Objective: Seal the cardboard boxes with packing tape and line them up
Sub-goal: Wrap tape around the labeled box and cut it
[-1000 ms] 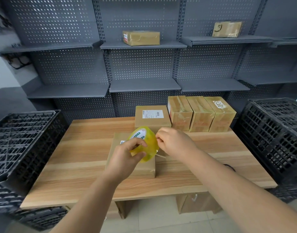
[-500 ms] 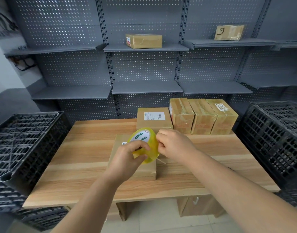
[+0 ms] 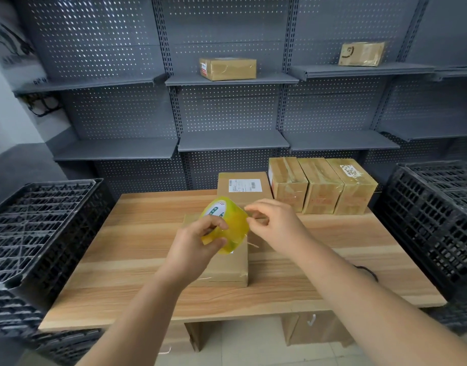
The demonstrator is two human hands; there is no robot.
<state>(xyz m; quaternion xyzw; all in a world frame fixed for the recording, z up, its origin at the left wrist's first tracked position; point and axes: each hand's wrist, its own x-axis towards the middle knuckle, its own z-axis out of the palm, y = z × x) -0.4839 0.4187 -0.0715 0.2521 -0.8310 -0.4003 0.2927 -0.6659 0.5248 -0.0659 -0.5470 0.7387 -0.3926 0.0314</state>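
**Finding the End of the Tape**

The step now looks like getting the loose end of the tape free. To do it well, hold the roll still with one hand. Pick the end up with a nail. Then pull it out slow and straight, so it does not split or stick to itself.

The left hand [image 3: 192, 249] grips the yellow tape roll [image 3: 228, 224]. Its thumb and fingers curl round the roll's side and hold it up in the air. The right hand [image 3: 277, 225] is just beside the roll. Its thumb and first finger are close together and pinch at the roll's edge. The tape is see-through, so I cannot tell if the end is up.

Right under the hands, a brown box [image 3: 227, 270] lies flat on the wooden table [image 3: 121, 260]. I think it is the one to seal. Behind it sits a box with a white label [image 3: 243, 186]. Next to that, three taped boxes [image 3: 322, 186] stand touching in a row at the back of the table.
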